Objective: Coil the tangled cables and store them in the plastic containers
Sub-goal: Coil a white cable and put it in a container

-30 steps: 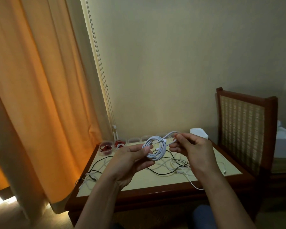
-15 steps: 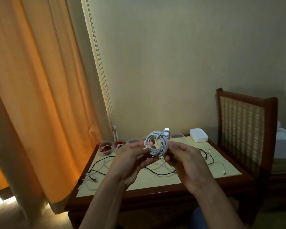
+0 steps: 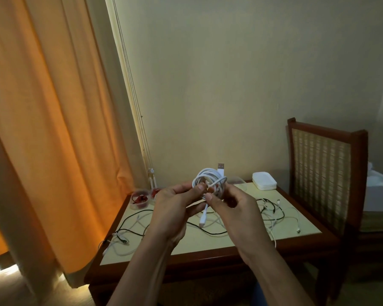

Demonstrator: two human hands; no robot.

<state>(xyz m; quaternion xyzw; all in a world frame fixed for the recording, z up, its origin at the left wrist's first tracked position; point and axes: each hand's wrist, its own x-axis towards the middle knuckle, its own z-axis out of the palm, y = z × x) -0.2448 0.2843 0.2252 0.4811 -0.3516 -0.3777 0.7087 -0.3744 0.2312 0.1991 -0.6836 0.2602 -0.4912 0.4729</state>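
A coiled white cable (image 3: 209,181) is held up above the table between both hands. My left hand (image 3: 175,206) pinches its left side and my right hand (image 3: 234,206) grips its right side. A USB plug sticks up from the top of the coil and another plug end hangs down below it. Loose black and white cables (image 3: 272,214) lie tangled on the table (image 3: 208,244). Small clear plastic containers (image 3: 139,198) stand in a row at the table's back left; two hold red cables. One clear container (image 3: 237,182) shows behind the coil.
A stack of white lids (image 3: 264,180) sits at the table's back right. A wooden chair with a woven back (image 3: 323,173) stands right of the table. An orange curtain (image 3: 49,129) hangs at the left, beside the wall.
My right hand has finished wrapping the cable's loose end around the coil and moved in close to it. The coil now hangs tighter, with one plug up and one down.
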